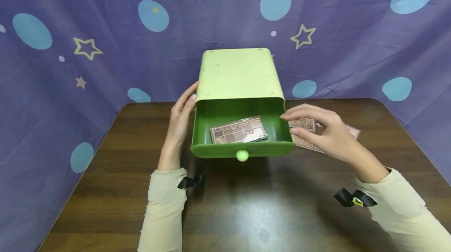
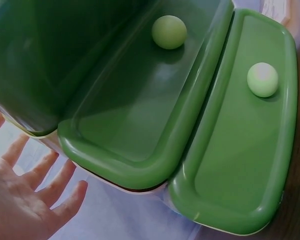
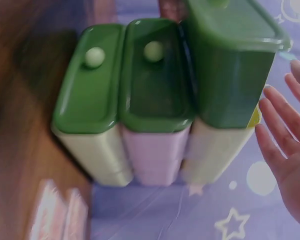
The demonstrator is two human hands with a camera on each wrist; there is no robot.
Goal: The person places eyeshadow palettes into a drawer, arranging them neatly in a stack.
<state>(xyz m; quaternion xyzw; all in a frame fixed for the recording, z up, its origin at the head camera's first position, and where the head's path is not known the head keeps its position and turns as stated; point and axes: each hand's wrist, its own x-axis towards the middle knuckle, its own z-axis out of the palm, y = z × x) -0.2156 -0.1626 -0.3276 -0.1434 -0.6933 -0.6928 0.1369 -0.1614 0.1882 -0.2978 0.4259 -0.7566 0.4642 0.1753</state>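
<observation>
A small drawer unit [image 1: 241, 74] with a pale yellow-green top stands on the table, its top green drawer [image 1: 215, 151] pulled out. Inside lies a flat eyeshadow palette [image 1: 239, 130] in clear packaging, slightly tilted across the floor of the drawer. My left hand [image 1: 179, 121] is at the unit's left side, fingertips right at the upper casing; the left wrist view shows its fingers spread. By the drawer's right wall, my right hand [image 1: 322, 128] holds nothing, with fingers extended and thumb apart. The right wrist view shows two pushed-in drawers beneath, the middle casing [image 3: 152, 152] pink.
More eyeshadow palettes [image 1: 302, 124] lie on the table to the right of the unit, partly hidden by my right hand. The brown wooden table [image 1: 123, 189] reaches back to a purple curtain [image 1: 218, 5] patterned with stars and blue ovals, close behind the unit.
</observation>
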